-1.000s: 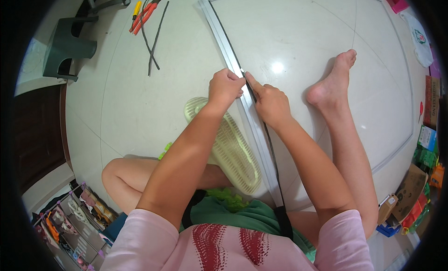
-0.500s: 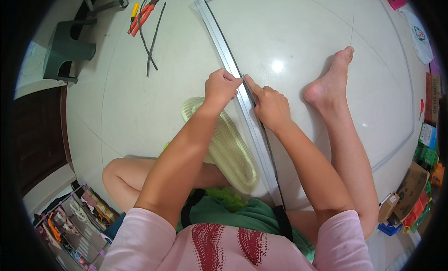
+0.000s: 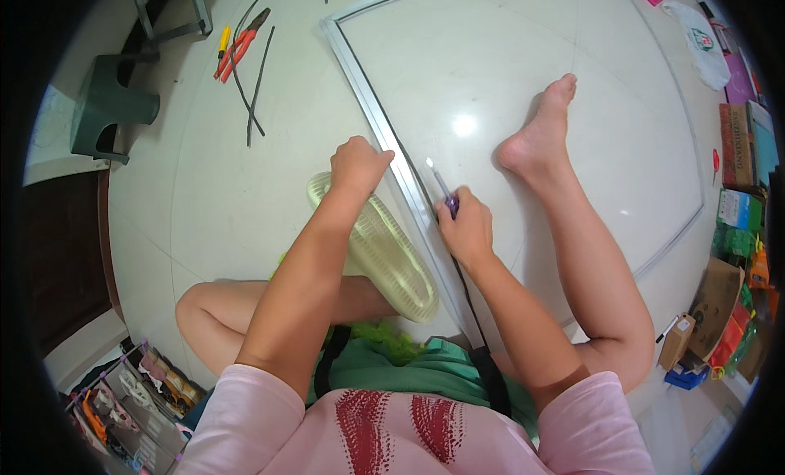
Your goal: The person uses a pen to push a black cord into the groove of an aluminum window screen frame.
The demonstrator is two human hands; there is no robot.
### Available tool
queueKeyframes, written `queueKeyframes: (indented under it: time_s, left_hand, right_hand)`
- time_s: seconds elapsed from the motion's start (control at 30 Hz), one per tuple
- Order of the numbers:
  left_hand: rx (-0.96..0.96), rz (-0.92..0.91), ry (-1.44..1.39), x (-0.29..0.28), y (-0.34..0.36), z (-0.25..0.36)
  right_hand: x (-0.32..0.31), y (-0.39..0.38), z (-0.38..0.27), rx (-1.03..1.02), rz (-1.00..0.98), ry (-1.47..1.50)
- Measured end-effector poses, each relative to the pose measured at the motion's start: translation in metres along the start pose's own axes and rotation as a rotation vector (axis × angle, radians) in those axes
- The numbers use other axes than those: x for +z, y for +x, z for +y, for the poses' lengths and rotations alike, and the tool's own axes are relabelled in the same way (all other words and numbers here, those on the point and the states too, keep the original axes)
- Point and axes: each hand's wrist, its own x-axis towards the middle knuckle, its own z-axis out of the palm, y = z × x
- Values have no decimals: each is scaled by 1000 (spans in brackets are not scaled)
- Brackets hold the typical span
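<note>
A large silvery metal frame (image 3: pixel 372 111) lies on the tiled floor, one long side running up between my arms. My left hand (image 3: pixel 358 168) is closed at the outer edge of that side, its thumb pressed on the metal; its other fingers are partly hidden. In my right hand (image 3: pixel 468 228), just inside the frame, is a screwdriver (image 3: pixel 441 181) with a purple handle, its shaft pointing away from me. A thin dark strip (image 3: pixel 396 137) follows the frame's inner edge, passing beside the right hand. Under my left forearm rests a translucent yellow-green slipper (image 3: pixel 392 258), sole up.
Red-handled pliers (image 3: pixel 237 54), a yellow-handled tool (image 3: pixel 224 38) and loose dark strips (image 3: pixel 260 87) lie at the far left. A dark green stool (image 3: pixel 110 103) stands beyond them. My bare foot (image 3: pixel 540 132) rests inside the frame. Boxes (image 3: pixel 719 303) line the right side.
My right hand has drawn back toward me, away from the frame's edge, and the screwdriver now shows plainly. The left hand has slid slightly nearer. The whole view has shifted a little.
</note>
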Motion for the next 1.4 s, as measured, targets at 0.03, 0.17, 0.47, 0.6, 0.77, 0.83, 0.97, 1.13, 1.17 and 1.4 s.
queueKeyframes:
  time_s: [0.03, 0.17, 0.47, 0.6, 0.77, 0.83, 0.97, 1.13, 1.17, 1.4]
  left_hand:
    - [161, 203, 194, 0, -8, 1]
    - [224, 103, 195, -20, -54, 16]
    - [226, -536, -269, 13, -197, -28]
    - [290, -646, -107, 8, -226, -38]
    - [290, -657, -161, 37, -245, -71]
    - [302, -632, -134, 38, -246, -77]
    - [282, -600, -190, 34, -238, -71]
    - [198, -650, -381, -2, -214, -52]
    - [182, -642, -463, -13, -207, -42]
    - [156, -176, -544, -38, -89, 3]
  right_hand:
    - [-2, -8, 6, 20, -11, -5]
    - [-18, -51, 15, 102, -139, -144]
    - [-6, -129, 28, 148, -162, -485]
    - [14, -149, 47, 112, -77, -551]
    - [14, -139, 45, 145, -126, -528]
    - [12, -129, 30, 139, -158, -522]
    - [13, -96, 17, 96, 10, -440]
    - [11, -72, 1, 89, -11, -392]
    - [9, -68, 7, 88, -7, -395]
    - [11, -35, 24, 132, 18, 199]
